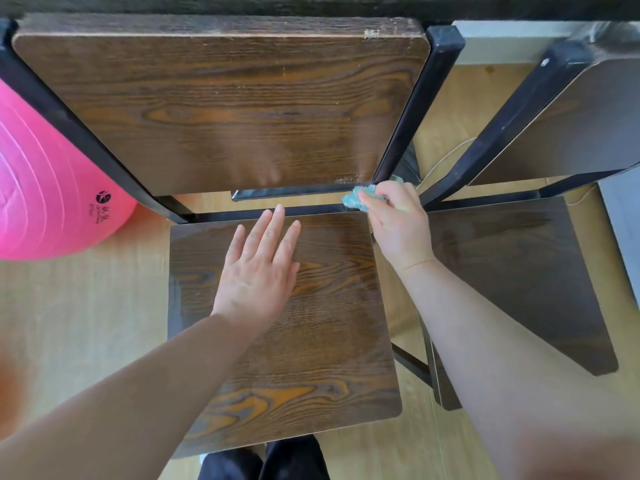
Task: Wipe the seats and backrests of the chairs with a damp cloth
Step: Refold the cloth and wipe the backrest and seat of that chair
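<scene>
— From where?
— From above the near chair seat (pixel 329 341), worn on the head, wide-angle.
— Facing?
— Forward and steeply down, toward the backrest (pixel 221 98) along the top edge.
— How near?
— Close: seat filling the middle, both forearms (pixel 138 393) entering from the bottom corners, second chair (pixel 519 271) cropped at right, picture edges stretched by the lens.

So a dark wood-grain chair seat (pixel 322 341) is being shown from above, lying flat, with its matching backrest (pixel 214 109) being held upright just behind it, its top right corner a bit chipped. A small crumpled teal cloth (pixel 351 199) is being pinched in the right hand (pixel 398 226) at the seat's back right corner, just under the backrest's lower edge. A second seat (pixel 519 271) and second backrest (pixel 571 133), same dark wood, are being kept just beside it on the right.
</scene>
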